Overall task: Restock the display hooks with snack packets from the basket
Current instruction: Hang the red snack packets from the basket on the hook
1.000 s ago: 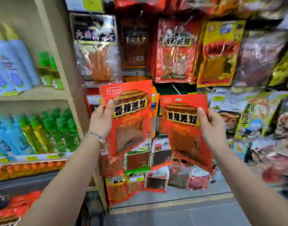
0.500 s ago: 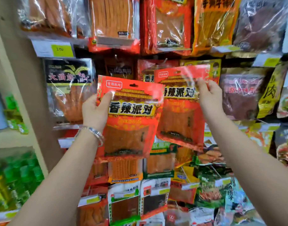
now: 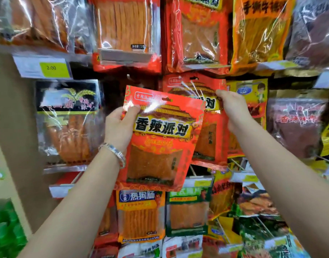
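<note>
The left hand (image 3: 121,127) grips a red snack packet (image 3: 160,142) by its upper left corner, thumb on the printed face and fingers behind it. The packet tilts a little to the right, front toward the camera. A silver bracelet (image 3: 115,151) sits on that wrist.

The right hand (image 3: 232,108), higher and farther in, pinches the right edge of a second red packet (image 3: 210,135) of the same kind. This one stands nearly upright against the display, partly behind the first packet. Its hang hole (image 3: 194,78) is at the top, just under the row above – whether it sits on a hook cannot be told.

Left of the left hand hangs a black-topped packet (image 3: 67,118) with orange sticks showing through, and above that a price tag (image 3: 50,67) reads 2.00. Just right of the right hand is a yellow packet (image 3: 253,94). Below both hands hang an orange packet (image 3: 141,216) and, beside it, a green-edged packet (image 3: 186,207). Above the hands runs a row of larger red and orange packets, their glossy wrapping catching the light.
</note>
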### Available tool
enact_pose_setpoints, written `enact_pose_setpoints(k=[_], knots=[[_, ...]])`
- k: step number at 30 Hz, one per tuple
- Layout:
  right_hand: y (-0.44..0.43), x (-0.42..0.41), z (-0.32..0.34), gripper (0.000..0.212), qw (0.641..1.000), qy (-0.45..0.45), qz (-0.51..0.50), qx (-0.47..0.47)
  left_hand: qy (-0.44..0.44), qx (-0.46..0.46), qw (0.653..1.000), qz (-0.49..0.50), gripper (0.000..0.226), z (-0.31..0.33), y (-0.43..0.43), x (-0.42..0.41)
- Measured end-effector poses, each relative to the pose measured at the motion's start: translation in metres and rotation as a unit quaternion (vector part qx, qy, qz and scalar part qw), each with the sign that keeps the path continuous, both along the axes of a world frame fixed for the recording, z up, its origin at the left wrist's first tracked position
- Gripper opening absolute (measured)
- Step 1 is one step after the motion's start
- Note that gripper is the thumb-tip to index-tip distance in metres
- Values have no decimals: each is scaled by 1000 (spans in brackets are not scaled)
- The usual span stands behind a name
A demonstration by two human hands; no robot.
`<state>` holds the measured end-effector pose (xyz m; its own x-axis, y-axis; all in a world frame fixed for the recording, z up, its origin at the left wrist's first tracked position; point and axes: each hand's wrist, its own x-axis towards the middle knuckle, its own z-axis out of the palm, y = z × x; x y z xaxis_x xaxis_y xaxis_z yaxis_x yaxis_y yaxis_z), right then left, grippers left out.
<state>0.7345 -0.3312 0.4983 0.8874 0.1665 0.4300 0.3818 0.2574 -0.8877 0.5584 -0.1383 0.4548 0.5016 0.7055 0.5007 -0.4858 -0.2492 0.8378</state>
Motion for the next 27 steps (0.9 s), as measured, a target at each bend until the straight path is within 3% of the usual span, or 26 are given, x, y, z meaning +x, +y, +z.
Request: enact_pose_setpoints(k=[3,5,7,10,12,14,16,18,20,23,27], knots=[[-1,7,-10,11,1000,16,-1,-1,3,-2,1000,-8,16,0,1,8],[-3,11,-17,20,1000,-1,-17,-21,8,-5,1000,-16,18,1,0,12],[-3,12,-23,21,997,-39,-55,-38,15,-11,1000,-20,22,1,-2,15],[-4,8,-32,37,985,-91,-143,-22,20,-17,999,-27,23,-1,-8,21],[-7,1,-36,28,971,-136,-199,5,18,-26,999,-31,24,0,-13,26],[-8,-10,-36,18,980,-135,-141,39,10,-26,999,-34,25,1,-18,31],[-6,-21,-33,26,994,-96,-16,42,6,-21,999,-39,24,4,-26,36],[-5,-25,-29,26,995,-88,34,11,5,-8,999,-45,20,6,-34,42],[-6,-28,-23,14,994,-104,24,14,-18,41,998,-34,8,9,-37,48],[-14,-28,-11,10,989,-144,-19,13,-39,188,981,6,59,19,-38,50],[-15,-21,8,11,982,-182,-56,1,-7,400,913,77,66,32,-48,52]])
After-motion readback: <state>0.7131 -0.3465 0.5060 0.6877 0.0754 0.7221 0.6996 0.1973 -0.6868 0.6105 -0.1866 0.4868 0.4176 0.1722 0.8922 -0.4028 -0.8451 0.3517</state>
